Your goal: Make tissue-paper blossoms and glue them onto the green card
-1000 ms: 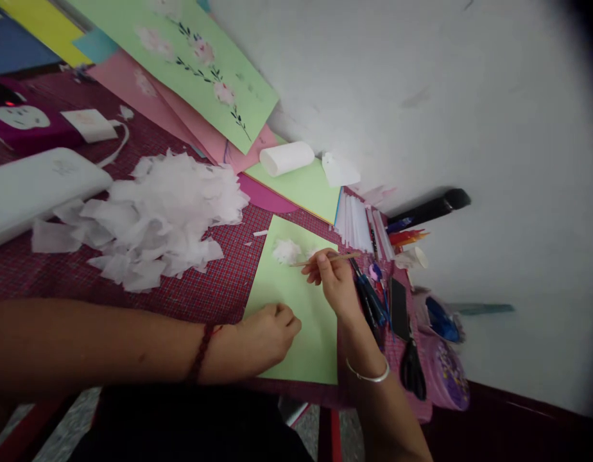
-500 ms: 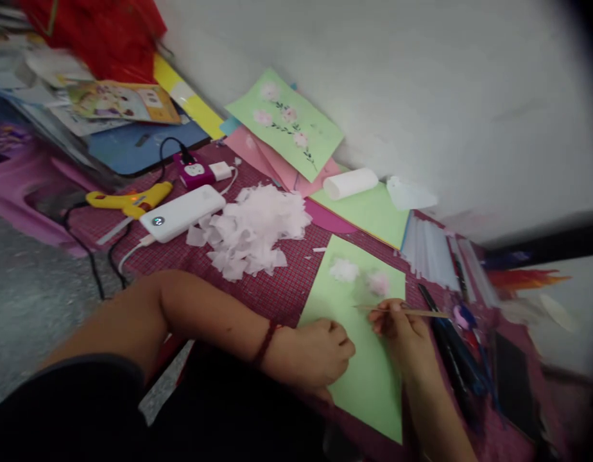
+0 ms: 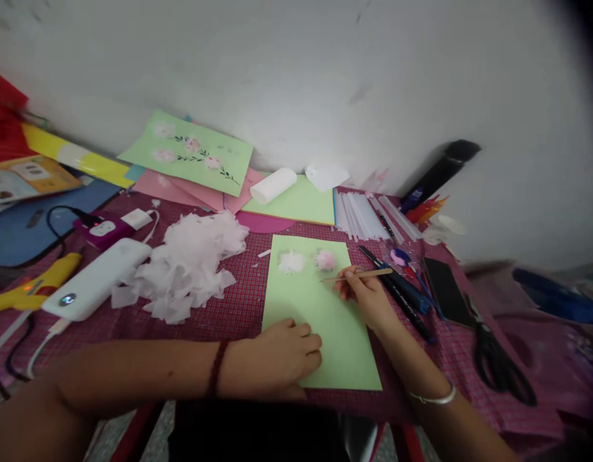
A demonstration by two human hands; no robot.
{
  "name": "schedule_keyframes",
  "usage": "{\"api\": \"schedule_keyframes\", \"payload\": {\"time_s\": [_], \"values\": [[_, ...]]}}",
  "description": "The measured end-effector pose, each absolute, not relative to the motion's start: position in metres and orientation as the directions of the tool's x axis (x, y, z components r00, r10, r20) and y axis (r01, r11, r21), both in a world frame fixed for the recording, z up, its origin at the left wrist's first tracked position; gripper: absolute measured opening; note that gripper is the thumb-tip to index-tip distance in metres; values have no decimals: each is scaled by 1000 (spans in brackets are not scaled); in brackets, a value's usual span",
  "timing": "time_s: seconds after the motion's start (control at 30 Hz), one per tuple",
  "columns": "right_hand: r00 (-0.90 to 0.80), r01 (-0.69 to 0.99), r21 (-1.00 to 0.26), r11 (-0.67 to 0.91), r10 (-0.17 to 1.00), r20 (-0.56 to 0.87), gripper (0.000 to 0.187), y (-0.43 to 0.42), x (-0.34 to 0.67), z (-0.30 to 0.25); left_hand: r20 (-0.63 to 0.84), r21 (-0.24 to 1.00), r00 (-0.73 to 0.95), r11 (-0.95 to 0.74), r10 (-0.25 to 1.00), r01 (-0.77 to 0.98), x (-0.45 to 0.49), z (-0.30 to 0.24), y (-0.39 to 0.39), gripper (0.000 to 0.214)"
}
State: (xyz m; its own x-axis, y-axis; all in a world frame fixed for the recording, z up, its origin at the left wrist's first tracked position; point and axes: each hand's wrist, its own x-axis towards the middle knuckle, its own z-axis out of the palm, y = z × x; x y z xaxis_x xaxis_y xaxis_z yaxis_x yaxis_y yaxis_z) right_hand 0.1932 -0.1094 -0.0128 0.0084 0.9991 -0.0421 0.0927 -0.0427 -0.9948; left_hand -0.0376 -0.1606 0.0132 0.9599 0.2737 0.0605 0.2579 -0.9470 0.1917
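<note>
A light green paper sheet (image 3: 320, 321) lies on the red checked tablecloth (image 3: 229, 308). Two small tissue tufts sit near its top edge, a white tuft (image 3: 291, 262) and a pink tuft (image 3: 325, 259). My right hand (image 3: 366, 295) pinches a thin wooden stick (image 3: 368, 274), its tip pointing left just below the pink tuft. My left hand (image 3: 282, 356) rests curled on the sheet's lower left corner, pressing it down.
A heap of white tissue pieces (image 3: 190, 263) lies left of the sheet. A white power bank (image 3: 94, 279), yellow glue gun (image 3: 31, 289), tissue roll (image 3: 272, 185), coloured papers (image 3: 190, 151), pens (image 3: 397, 289), black phone (image 3: 445, 289) and scissors (image 3: 498, 366) crowd the cloth.
My view has swung and levelled out. The stick hand stays on the green sheet near the tufts; my left hand stays on the sheet's lower edge.
</note>
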Motion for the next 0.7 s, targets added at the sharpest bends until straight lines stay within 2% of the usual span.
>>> {"api": "schedule_keyframes", "payload": {"time_s": [0.1, 0.2, 0.27, 0.37, 0.5, 0.6, 0.7], "values": [[27, 151, -984, 92, 995, 97, 24, -111, 191, -17, 25, 186, 957, -942, 288, 279, -37, 16, -164, 42], [107, 239, -940, 245, 955, 277, 22, -116, 193, -17, 25, 126, 945, -938, 327, 322, -36, 10, -178, 26], [170, 248, -925, 288, 927, 334, 22, -117, 198, -16, 46, 90, 946, -945, 321, 316, -36, 6, -190, 15], [236, 206, -933, 296, 910, 341, 22, -117, 208, -13, 59, 111, 949, -947, 310, 302, -38, 5, -200, 7], [253, 201, -943, 266, 916, 313, 21, -117, 217, -7, 36, 139, 924, -918, 381, 372, -40, 6, -196, 8], [241, 260, -929, 262, 914, 325, 21, -120, 219, -2, 14, 115, 890, -885, 456, 452, -40, 5, -186, 11], [155, 398, -882, 251, 930, 334, 22, -122, 222, -3, 15, 90, 852, -849, 524, 520, -40, 5, -180, 8]]}}
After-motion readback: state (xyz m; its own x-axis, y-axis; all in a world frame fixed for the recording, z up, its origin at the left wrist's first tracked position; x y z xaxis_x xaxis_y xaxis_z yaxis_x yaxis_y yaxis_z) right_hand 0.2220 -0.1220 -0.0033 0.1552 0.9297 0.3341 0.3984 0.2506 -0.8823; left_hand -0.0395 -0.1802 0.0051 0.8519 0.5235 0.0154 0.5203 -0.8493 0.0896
